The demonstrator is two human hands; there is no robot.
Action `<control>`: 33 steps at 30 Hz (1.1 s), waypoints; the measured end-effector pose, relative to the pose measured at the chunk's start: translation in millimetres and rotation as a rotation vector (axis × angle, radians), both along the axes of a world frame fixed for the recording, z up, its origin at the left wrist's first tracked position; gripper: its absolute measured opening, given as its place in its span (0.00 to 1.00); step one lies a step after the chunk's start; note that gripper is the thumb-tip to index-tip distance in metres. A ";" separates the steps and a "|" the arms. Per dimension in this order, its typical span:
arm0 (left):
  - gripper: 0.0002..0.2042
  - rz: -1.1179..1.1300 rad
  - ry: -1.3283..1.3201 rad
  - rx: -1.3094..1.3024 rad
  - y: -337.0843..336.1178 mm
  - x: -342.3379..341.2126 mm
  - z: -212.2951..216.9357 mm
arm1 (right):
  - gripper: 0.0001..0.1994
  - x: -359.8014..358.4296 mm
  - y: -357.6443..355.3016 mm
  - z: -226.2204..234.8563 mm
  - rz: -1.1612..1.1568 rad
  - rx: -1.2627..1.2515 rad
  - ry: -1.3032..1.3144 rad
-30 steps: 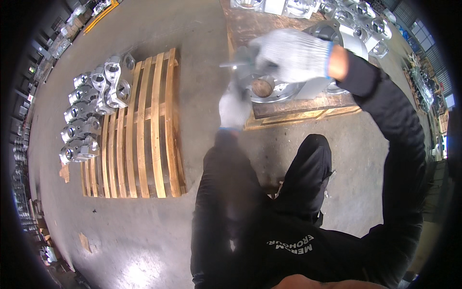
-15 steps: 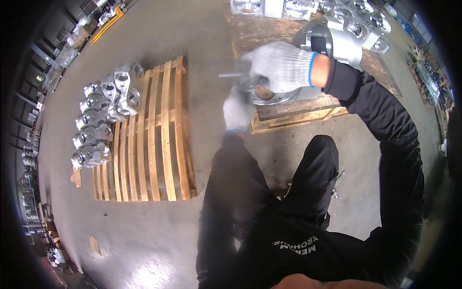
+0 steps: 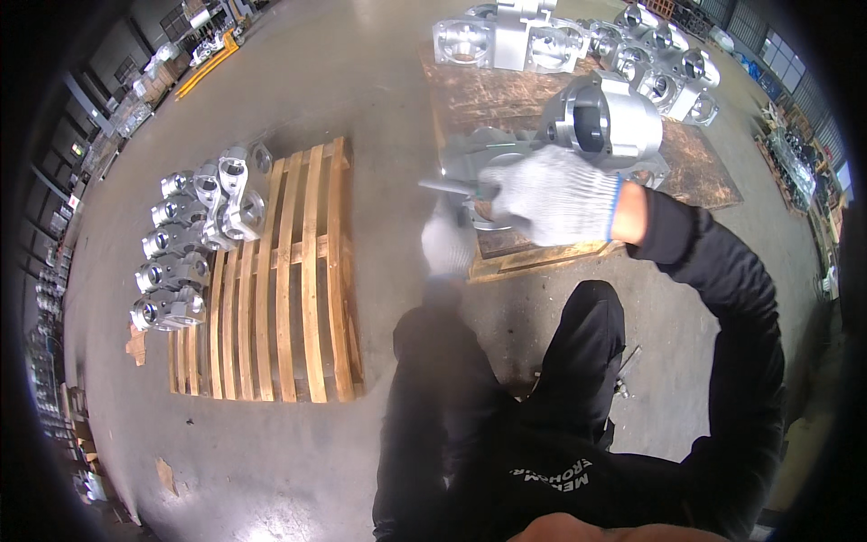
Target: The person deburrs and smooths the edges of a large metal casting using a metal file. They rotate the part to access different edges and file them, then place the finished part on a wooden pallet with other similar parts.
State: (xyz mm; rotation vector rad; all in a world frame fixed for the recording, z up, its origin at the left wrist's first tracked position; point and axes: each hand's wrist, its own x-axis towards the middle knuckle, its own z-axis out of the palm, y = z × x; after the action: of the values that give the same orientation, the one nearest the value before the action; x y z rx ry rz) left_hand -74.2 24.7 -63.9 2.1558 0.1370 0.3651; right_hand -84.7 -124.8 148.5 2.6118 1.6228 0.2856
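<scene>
My right hand, in a white knit glove, is curled shut around a thin metal tool whose tip pokes out to the left. It sits right up against the flange end of a big silver casting, which is lying on its side on a board, bore facing me. My left hand, gloved too, is lower and a bit left, just under the tool and near the board's front edge. It's blurry, so I honestly can't tell if it's gripping anything or just hanging loose.

The board is dark, worn wood resting on a pallet frame on the concrete floor. Further back on it there's a row of more castings, same shiny metal, packed close together along the far edge and off to the right.

Way over on my left is a slatted pallet, mostly bare planks, with a cluster of smaller parts stacked in two rows along its left side. A scrap of cardboard lies just beside its near left corner.

My knee in black trousers is bent up right below the board.
</scene>
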 end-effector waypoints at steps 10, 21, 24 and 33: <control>0.23 0.026 -0.012 0.128 4.6 11.3 -21.9 | 0.10 18.5 -8.4 2.1 -0.031 -0.118 0.061; 0.27 -0.038 -0.033 0.125 9.1 13.6 -29.9 | 0.07 48.7 0.7 18.8 0.007 -0.062 0.087; 0.27 -0.078 -0.058 0.134 13.1 15.7 -31.2 | 0.10 68.7 8.9 7.7 -0.075 -0.121 0.042; 0.22 -0.160 -0.057 -0.185 22.6 7.9 -7.4 | 0.10 95.4 10.4 15.8 -0.078 -0.145 0.069</control>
State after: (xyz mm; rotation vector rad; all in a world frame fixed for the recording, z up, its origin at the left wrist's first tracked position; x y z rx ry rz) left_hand -66.3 47.2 -71.3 1.9564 -0.0330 0.3087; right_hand 10.6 -114.4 164.3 2.5934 1.4953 0.0722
